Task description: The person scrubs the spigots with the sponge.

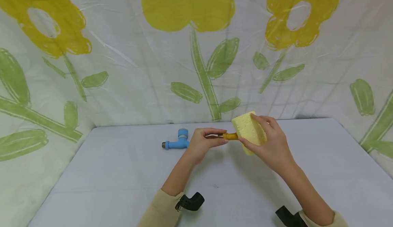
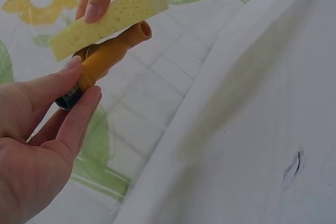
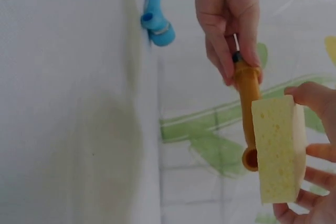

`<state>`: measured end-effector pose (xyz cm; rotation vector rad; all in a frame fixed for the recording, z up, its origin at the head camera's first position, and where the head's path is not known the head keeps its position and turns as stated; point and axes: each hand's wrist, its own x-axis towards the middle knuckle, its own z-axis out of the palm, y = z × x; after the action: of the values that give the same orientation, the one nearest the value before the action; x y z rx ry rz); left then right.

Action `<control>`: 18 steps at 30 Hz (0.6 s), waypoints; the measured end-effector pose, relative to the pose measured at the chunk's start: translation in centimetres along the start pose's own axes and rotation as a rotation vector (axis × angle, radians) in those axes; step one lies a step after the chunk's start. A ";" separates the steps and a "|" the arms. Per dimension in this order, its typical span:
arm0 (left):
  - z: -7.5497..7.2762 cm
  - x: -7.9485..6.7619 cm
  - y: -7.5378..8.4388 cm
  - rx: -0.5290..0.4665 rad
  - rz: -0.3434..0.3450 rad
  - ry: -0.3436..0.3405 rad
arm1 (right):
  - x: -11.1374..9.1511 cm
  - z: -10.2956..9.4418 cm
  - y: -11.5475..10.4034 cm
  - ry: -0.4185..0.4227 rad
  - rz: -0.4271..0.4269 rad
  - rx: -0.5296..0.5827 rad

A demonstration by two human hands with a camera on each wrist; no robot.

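Note:
My left hand [image 1: 199, 145] pinches an orange plastic tap [image 2: 105, 60] by its dark threaded end, between thumb and fingers. The tap is held up off the table, its round open outlet pointing away from that hand. A yellow porous sponge [image 1: 248, 128] is gripped by my right hand [image 1: 275, 149], thumb on one side and fingers on the other. In the left wrist view the sponge lies along the tap's body and hides part of it. A blue tap [image 1: 175, 144] rests on the table just left of my left hand, which partly covers it.
The white table [image 1: 116, 172] meets a pale cloth backdrop [image 1: 129, 94] printed with yellow flowers and green leaves. A small dark mark [image 1: 216, 186] shows on the tabletop. Black wrist mounts [image 1: 192, 201] sit at both sleeves.

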<state>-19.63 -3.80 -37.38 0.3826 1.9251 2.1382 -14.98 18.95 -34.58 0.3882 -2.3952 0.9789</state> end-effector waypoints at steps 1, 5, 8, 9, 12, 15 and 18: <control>0.0 0.0 0.0 -0.002 0.001 0.006 | 0.0 0.0 0.0 -0.004 -0.009 -0.004; -0.1 0.1 -0.2 -0.020 0.006 0.026 | -0.1 -0.1 -0.2 0.022 0.002 -0.007; 0.0 0.1 -0.2 -0.041 0.029 0.036 | -0.2 0.1 -0.2 0.044 0.019 -0.006; 0.1 0.1 -0.2 -0.049 0.038 0.044 | -0.2 0.2 -0.3 0.045 0.017 -0.006; 0.2 0.1 -0.1 -0.065 0.071 0.078 | -0.4 0.6 -0.3 0.040 -0.007 -0.009; 0.3 0.1 0.0 -0.070 0.072 0.118 | -0.3 0.7 -0.3 0.042 -0.029 -0.013; 0.2 0.2 0.0 -0.064 0.060 0.134 | -0.2 0.6 -0.1 0.066 -0.022 -0.021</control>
<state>-19.72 -3.56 -37.34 0.2949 1.9318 2.3121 -14.93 18.43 -35.01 0.3686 -2.3356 0.9416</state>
